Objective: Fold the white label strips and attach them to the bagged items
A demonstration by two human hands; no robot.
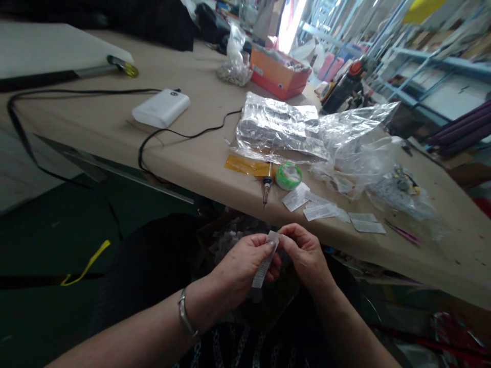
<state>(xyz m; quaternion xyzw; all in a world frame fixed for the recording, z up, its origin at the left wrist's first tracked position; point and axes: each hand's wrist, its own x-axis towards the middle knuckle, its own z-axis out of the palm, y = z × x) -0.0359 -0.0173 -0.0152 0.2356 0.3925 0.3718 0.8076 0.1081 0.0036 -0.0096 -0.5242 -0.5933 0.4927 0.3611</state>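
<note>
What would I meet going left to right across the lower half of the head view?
Yellow strip → silvery bracelet → left hand → right hand → pale paper pieces near the table edge → pink-handled tool.

No text, brand or number is legible in this view. Illegible markings are located as follows. Paper strip (264, 267) between the hands: fine grey print along its length, too small to read. Paper slips (321, 211) on the bench (199, 168): similar faint print. Orange box (282, 77): small pale marks on its side, too blurred to read.
</note>
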